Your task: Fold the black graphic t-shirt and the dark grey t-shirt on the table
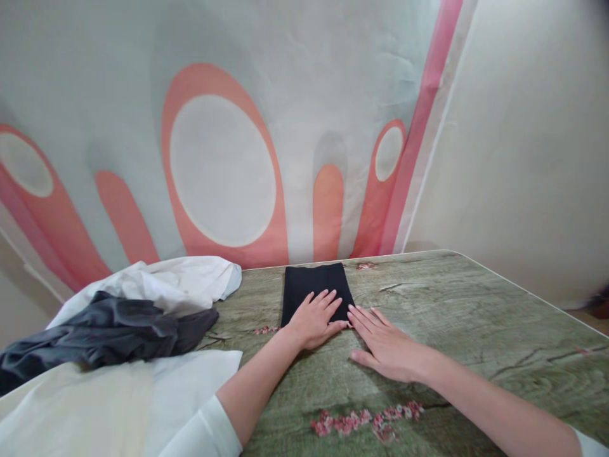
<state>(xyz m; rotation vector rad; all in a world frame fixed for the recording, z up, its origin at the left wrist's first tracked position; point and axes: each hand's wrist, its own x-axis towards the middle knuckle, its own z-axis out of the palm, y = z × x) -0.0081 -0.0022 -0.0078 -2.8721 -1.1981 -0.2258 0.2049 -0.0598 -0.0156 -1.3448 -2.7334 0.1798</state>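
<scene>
1. Head view, the thing in the middle: we had a black cloth (311, 279) sitting in a pretty neat rectangle on the table (476, 298), near the far edge and a bit right of center. It lay flat, with its near edge partly hidden behind fingers.

2. Same view, left hand (316, 320): we saw it palm down over the near part of the black cloth, opened out flat with the fingers a little apart and the thumb out to the right.

3. Same view, right hand (385, 346): also palm down and wide, fingers close together, thumb stuck out to the side. Its fingertips were right at the near right corner of the black cloth. We honestly couldn't tell how much they pressed on it.

4. Left side of the table: we spotted a rumpled white cloth (176, 285) at the back, a dark gray cloth (109, 330) bunched up in front of it, and a cream cloth (118, 406) nearest us, just beside the left sleeve (204, 431).

5. Surroundings: our tabletop had a wood-look print with pink blossoms (352, 422), and behind it we had a gray backdrop (309, 76) with orange-red shapes, plus a plain wall (533, 158) on the right.
</scene>
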